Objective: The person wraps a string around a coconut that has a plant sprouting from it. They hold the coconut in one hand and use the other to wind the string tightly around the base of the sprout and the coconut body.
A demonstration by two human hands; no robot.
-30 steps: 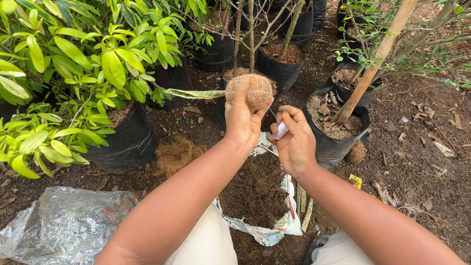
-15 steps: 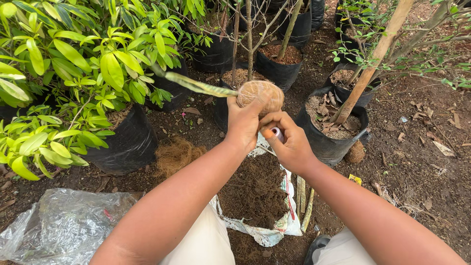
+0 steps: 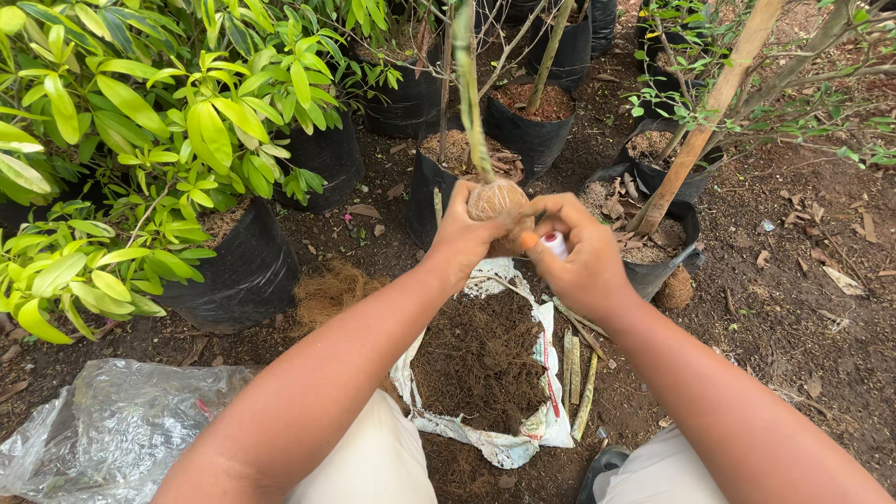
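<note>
My left hand (image 3: pixel 465 235) grips a round ball of brown fibre (image 3: pixel 497 200) packed around the base of a green stem cutting (image 3: pixel 464 75) that now stands upright. My right hand (image 3: pixel 581 261) presses against the ball from the right and also pinches a small white and red object (image 3: pixel 553 244) between thumb and fingers. Both hands hover above an open white sack of dark soil (image 3: pixel 481 359) lying on the ground between my knees.
Black grow bags with plants (image 3: pixel 245 271) stand at left and ahead (image 3: pixel 534 131), one with a wooden stake (image 3: pixel 709 112). A crumpled clear plastic bag (image 3: pixel 103 429) lies at lower left. Several cut sticks (image 3: pixel 577 373) lie beside the sack. A loose fibre pile (image 3: pixel 327 294) sits nearby.
The cutting has swung from lying leftward to standing upright. Both hands closed in around the fibre ball, the right hand coming against it.
</note>
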